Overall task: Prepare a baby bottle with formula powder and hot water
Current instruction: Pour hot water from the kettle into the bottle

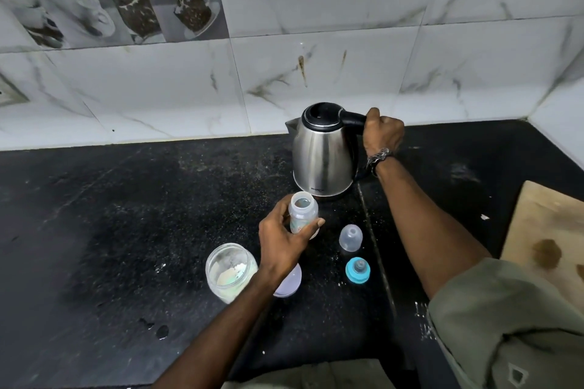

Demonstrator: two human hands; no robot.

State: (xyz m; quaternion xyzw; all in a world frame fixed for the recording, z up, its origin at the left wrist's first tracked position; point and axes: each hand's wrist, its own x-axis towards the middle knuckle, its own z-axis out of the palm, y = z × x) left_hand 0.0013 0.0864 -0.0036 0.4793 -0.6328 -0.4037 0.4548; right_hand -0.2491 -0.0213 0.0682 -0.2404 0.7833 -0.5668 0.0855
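Note:
An open, uncapped baby bottle (302, 211) stands upright on the black counter (126, 230), and my left hand (284, 238) grips its body. Just behind it stands a steel electric kettle (322, 155) with a black lid. My right hand (383, 131) is wrapped round the kettle's black handle. The kettle looks upright, its base near the counter. An open glass jar of formula powder (230, 271) sits left of my left forearm. The bottle's clear cap (350, 237) and teal nipple ring (358, 270) lie to the right of the bottle.
A pale lid (289, 284) lies partly hidden under my left wrist. A wooden board (546, 240) with a brown stain sits at the right edge. Tiled walls close off the back and right corner. Powder specks dot the counter.

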